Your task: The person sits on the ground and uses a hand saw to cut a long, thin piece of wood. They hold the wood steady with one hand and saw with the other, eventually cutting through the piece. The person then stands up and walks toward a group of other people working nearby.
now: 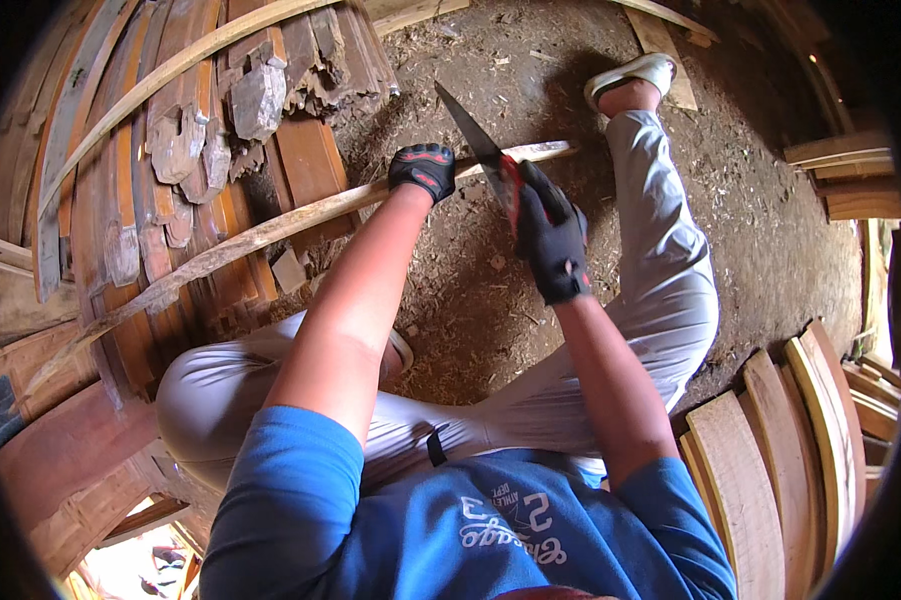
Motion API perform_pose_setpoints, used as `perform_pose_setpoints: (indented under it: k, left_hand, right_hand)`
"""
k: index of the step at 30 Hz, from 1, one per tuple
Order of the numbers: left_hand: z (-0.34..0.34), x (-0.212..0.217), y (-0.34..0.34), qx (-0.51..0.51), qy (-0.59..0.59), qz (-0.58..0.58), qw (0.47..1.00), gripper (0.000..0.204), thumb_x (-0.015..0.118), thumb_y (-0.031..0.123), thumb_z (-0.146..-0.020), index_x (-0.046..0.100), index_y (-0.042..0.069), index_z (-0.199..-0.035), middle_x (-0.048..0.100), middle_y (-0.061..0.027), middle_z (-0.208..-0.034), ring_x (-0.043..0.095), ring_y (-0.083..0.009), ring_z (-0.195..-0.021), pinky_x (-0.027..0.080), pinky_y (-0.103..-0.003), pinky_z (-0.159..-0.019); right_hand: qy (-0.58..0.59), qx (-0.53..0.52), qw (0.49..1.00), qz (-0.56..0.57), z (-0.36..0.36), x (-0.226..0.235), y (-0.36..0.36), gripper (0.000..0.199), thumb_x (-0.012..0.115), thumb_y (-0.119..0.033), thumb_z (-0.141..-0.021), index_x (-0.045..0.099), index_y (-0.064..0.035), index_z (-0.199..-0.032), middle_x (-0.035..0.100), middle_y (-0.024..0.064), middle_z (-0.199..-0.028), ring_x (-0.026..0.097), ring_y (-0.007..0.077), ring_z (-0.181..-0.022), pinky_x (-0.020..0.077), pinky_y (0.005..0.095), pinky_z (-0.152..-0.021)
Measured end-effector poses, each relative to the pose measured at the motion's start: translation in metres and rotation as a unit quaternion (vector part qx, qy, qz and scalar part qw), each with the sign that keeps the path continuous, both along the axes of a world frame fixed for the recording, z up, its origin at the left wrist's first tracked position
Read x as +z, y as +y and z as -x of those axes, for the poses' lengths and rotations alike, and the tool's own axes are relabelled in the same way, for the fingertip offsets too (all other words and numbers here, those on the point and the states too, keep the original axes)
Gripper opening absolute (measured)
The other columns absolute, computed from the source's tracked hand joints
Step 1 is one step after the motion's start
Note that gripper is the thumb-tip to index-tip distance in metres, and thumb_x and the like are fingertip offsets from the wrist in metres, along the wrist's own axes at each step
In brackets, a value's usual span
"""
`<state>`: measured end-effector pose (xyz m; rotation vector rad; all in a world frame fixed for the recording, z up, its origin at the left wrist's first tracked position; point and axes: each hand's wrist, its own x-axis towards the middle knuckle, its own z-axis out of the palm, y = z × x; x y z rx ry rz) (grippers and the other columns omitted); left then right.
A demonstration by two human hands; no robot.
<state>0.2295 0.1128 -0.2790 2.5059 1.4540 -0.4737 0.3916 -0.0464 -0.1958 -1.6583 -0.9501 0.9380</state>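
Strip [270, 231], running left to upper centre, is unsevered at the saw [476, 136]; cut depth is hidden. Left hand [424, 171] clenches the strip; right hand [552, 236] has fingers wrapped around the saw's handle.

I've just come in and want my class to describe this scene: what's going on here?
A black-gloved left hand is closed around a long, slightly bent wooden strip. The black-gloved right hand grips a handsaw, which crosses over the strip just right of the left hand; whether its teeth touch the wood can't be told. Weathered boards lie at the left, and curved planks at the lower right.
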Motion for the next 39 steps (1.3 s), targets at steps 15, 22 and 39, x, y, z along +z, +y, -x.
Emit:
perform_pose_setpoints:
  k: [15,22,39]
  left_hand:
    - [-0.007,0.004,0.01,0.023,-0.005,0.027,0.999,0.036,0.067,0.029,-0.088,0.075,0.009,-0.116,0.074,-0.018,-0.122,0.072,-0.035,-0.113,0.058,-0.048,-0.096]
    - [0.002,-0.012,0.006,0.023,0.001,0.001,1.0,0.036,0.066,0.032,-0.09,0.075,0.01,-0.117,0.073,-0.0176,-0.123,0.072,-0.035,-0.114,0.058,-0.047,-0.096]
    - [-0.001,-0.004,0.013,0.013,0.006,0.019,1.0,0.041,0.07,0.034,-0.086,0.076,0.009,-0.118,0.073,-0.0181,-0.125,0.072,-0.0355,-0.115,0.058,-0.047,-0.098]
  right_hand:
    - [0.039,0.005,0.989,0.145,-0.039,0.103,-0.156,0.044,0.055,-0.026,-0.107,0.062,-0.0069,-0.146,0.072,0.0063,-0.106,0.063,0.0091,-0.083,0.0517,0.0272,-0.076]
    - [0.056,0.032,0.985,0.16,-0.027,0.077,-0.084,0.041,0.057,-0.025,-0.106,0.066,-0.0065,-0.141,0.074,0.0085,-0.104,0.067,0.0126,-0.074,0.0537,0.0306,-0.072]
    - [-0.005,0.019,0.996,0.089,-0.016,0.072,-0.131,0.045,0.056,-0.025,-0.106,0.062,-0.0028,-0.144,0.073,0.0155,-0.128,0.071,0.02,-0.107,0.0523,0.0333,-0.096]
